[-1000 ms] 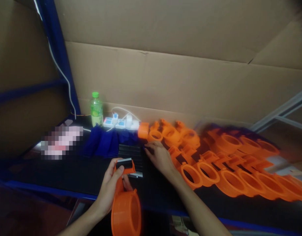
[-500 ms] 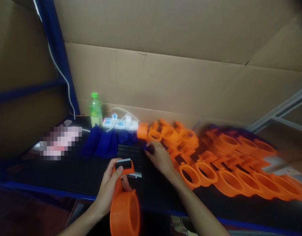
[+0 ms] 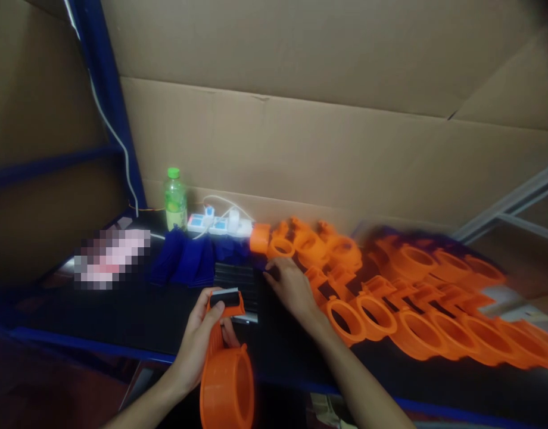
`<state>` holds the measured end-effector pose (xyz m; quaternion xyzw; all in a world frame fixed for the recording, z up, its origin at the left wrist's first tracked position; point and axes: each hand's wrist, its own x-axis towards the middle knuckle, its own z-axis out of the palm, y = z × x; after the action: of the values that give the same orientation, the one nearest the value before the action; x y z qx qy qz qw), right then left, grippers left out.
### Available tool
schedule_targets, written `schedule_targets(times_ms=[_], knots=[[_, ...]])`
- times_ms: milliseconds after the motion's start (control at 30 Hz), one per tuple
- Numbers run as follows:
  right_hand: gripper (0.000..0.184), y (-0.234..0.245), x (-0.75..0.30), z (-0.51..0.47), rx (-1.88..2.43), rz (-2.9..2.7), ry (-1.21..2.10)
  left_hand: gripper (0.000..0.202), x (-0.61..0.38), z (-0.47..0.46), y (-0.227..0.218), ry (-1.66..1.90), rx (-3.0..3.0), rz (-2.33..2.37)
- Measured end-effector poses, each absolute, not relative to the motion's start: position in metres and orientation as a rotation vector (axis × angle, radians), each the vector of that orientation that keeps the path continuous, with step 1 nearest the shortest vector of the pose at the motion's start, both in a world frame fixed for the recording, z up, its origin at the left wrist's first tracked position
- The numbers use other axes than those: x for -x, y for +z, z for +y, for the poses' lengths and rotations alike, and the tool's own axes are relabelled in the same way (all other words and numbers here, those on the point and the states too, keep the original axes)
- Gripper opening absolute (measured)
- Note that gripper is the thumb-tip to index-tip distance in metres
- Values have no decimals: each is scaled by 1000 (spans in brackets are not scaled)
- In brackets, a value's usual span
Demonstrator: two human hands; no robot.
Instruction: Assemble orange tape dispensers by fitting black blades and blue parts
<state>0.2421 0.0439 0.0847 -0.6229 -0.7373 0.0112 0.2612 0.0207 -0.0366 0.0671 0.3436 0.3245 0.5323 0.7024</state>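
My left hand is wrapped round the neck of an orange tape dispenser, its hollow ring hanging toward me. The thumb presses beside the dark plate and toothed metal blade at its head. Over the table, my right hand has its fingers curled, with thumb and index close together. Whatever lies in that pinch is too dark to make out. Just beyond those fingertips is a heap of small dark blue pieces. Black strips lie between the two hands.
Several orange dispensers stand in rows on the right, more orange parts behind. Blue flat pieces are stacked at left, near a green-capped bottle and a power strip. A cardboard wall closes the back.
The view has shifted very slightly. My right fingers have moved a little, and the blue bit seen at their tips is less distinct now. The left hand keeps its hold on the tape dispenser.
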Motion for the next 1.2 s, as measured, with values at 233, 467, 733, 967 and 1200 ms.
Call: schedule_targets(times_ms=[233,467,733,967,1200], knots=[[5,83,-241,44,1683,-1941,100,22,-21,-35,66,1184,-787,730],[9,83,-243,48,1553,-1841,293,23,-21,-38,67,1184,-784,725],[44,98,-231,36,1172,-1728,855,23,-22,-36,71,1215,-707,718],[34,108,-213,19,873,-1721,1284,28,-22,-35,72,1284,-620,733],[27,110,-203,13,772,-1720,1421,34,-23,-36,77,1284,-537,728]])
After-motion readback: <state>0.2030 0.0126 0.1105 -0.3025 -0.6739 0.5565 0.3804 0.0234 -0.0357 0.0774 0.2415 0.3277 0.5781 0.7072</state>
